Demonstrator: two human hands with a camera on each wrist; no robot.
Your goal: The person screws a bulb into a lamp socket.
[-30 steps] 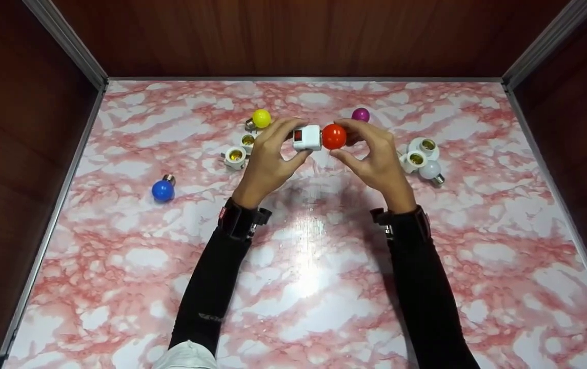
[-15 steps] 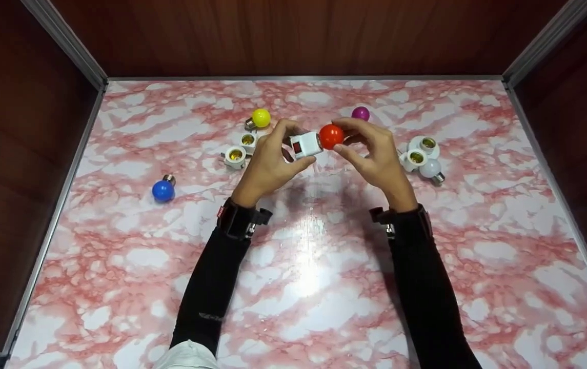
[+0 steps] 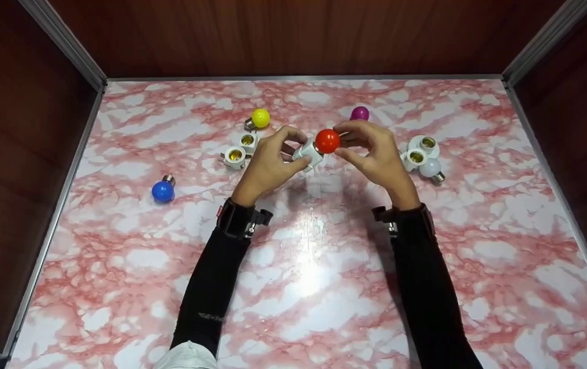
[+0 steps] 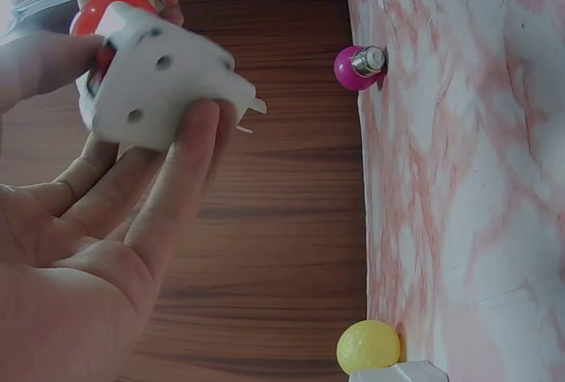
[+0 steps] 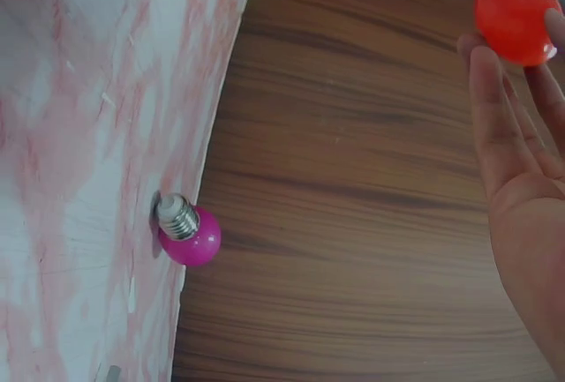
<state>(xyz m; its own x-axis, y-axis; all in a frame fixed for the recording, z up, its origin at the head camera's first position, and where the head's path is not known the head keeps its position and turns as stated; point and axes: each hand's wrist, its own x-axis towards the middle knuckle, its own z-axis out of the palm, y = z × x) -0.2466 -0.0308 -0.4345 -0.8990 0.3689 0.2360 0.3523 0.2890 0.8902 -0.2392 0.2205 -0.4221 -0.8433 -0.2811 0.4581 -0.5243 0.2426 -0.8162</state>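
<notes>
My left hand [image 3: 266,166] holds a white plug-in lamp socket [image 3: 309,154] between thumb and fingers, above the table. In the left wrist view, the socket [image 4: 159,82] shows its screw holes and metal prongs, with the thumb over its red switch. A red light bulb [image 3: 327,141] sits at the socket's mouth, a little of its metal base visible. My right hand [image 3: 379,154] pinches this bulb with thumb and fingertips. In the right wrist view, the thumb lies on the red bulb [image 5: 514,18], the other fingers near its underside.
On the marbled table [image 3: 314,246] lie a yellow bulb [image 3: 261,118], a purple bulb [image 3: 360,113] and a blue bulb [image 3: 163,191]. White sockets [image 3: 235,157] stand left of the hands. More sockets [image 3: 415,158] and a white bulb [image 3: 430,168] are at right. Wooden panels [image 3: 303,38] enclose the table.
The socket has tilted in my left hand, its outer end swinging toward me, and its red switch has gone from the head view. The red bulb has shifted slightly left and nearer to me.
</notes>
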